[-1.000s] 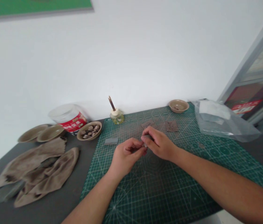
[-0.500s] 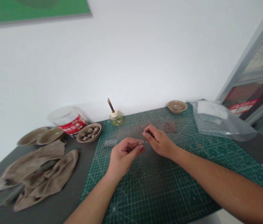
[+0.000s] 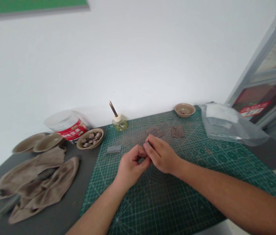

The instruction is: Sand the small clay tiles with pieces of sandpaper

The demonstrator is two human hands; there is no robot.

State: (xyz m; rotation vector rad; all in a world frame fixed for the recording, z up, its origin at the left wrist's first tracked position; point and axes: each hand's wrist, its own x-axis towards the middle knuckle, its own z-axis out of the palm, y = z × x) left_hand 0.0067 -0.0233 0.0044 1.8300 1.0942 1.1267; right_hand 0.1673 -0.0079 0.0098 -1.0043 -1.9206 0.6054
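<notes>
Mat: green cutting mat (image 3: 177, 202) under hands.
Hands: together, right hand (image 3: 162, 155) pinching small gray piece (image 3: 147, 144), left hand (image 3: 130, 168) curled close.
Mat sides: bowl of lumps (image 3: 89, 139) left, plastic bag (image 3: 228, 125) right.

Dark table (image 3: 59, 215), green cutting mat (image 3: 177, 209), apparently stained cloths (image 3: 47, 182)

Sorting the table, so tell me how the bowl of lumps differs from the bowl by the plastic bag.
The lumps bowl is filled with many pale-brown lumps; the bag bowl holds only a few dark bits. The lumps bowl sits beside the tub, the bag bowl at the far edge of the mat. Both are round, shallow and tan.
</notes>
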